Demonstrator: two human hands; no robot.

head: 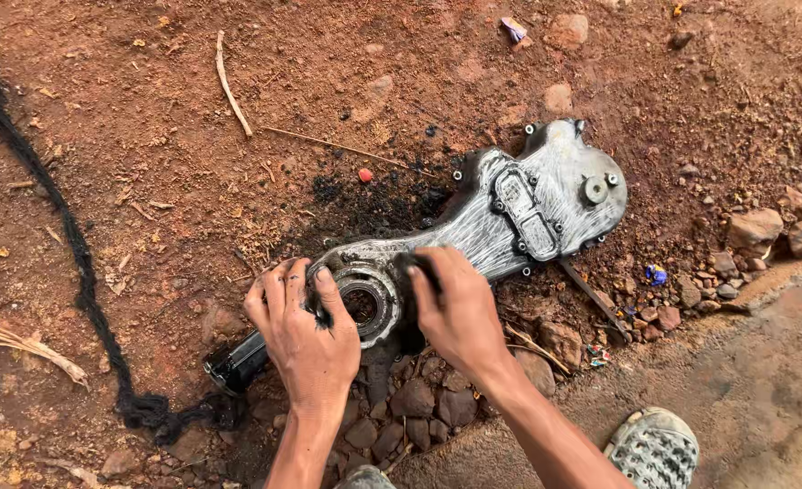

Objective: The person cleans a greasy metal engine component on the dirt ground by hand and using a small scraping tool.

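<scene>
gripping: your left hand (306, 330) clamps the engine cover (500, 217) at its round opening
right hand (455, 308): closed on a dark rag (416, 264)

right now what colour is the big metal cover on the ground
Silver-grey metal cover, smeared with black grime; head view shows it best.

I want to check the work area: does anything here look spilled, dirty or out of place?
Yes. A black, oily-looking stain darkens the red soil just above the grey metal engine cover, which lies directly on bare dirt and stones. Both hands, the left hand and the right hand, are smeared black at the fingers.
</scene>
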